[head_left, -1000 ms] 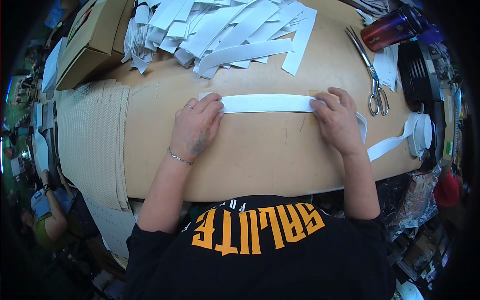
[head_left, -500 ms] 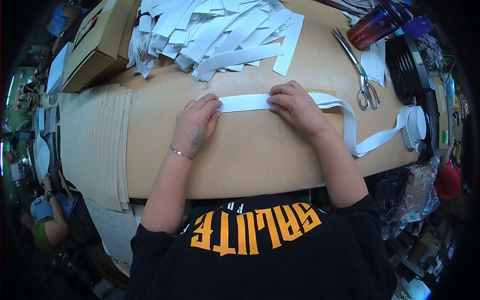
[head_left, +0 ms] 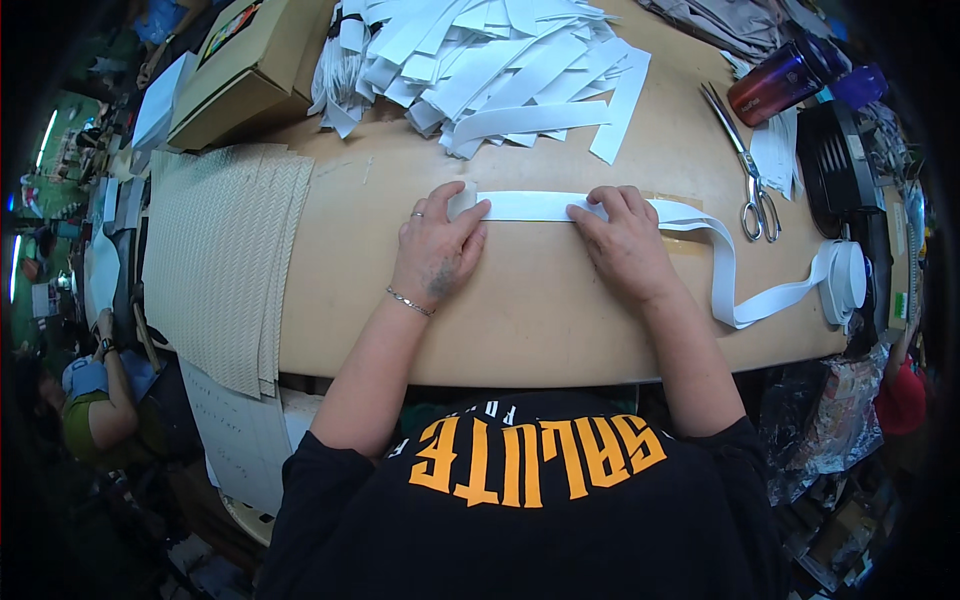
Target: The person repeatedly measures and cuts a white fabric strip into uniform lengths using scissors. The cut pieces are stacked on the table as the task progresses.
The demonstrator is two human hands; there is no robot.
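Note:
A white woven elastic band (head_left: 532,207) lies stretched flat from left to right on the table. My left hand (head_left: 437,245) is at its left end, thumb on the band and index finger bent over a small pale piece (head_left: 462,200) there. I cannot make out whether that piece is part of the band. My right hand (head_left: 628,240) grips the band farther right, its fingers curled over the top and its thumb at the near edge. Beyond that hand the band loops down and runs to a white roll (head_left: 846,276) at the table's right edge.
Cut white strips (head_left: 510,70) are heaped at the back. Scissors (head_left: 752,185) and a red-and-purple tumbler (head_left: 775,85) lie to the right. Textured cream sheets (head_left: 220,250) and a cardboard box (head_left: 245,80) are on the left. A co-worker's arm (head_left: 115,385) shows at far left.
The whole view has shifted, so the table's things appear farther right. My left thumb and index finger have spread apart, baring the small pale piece. My right thumb now shows at the band's near edge.

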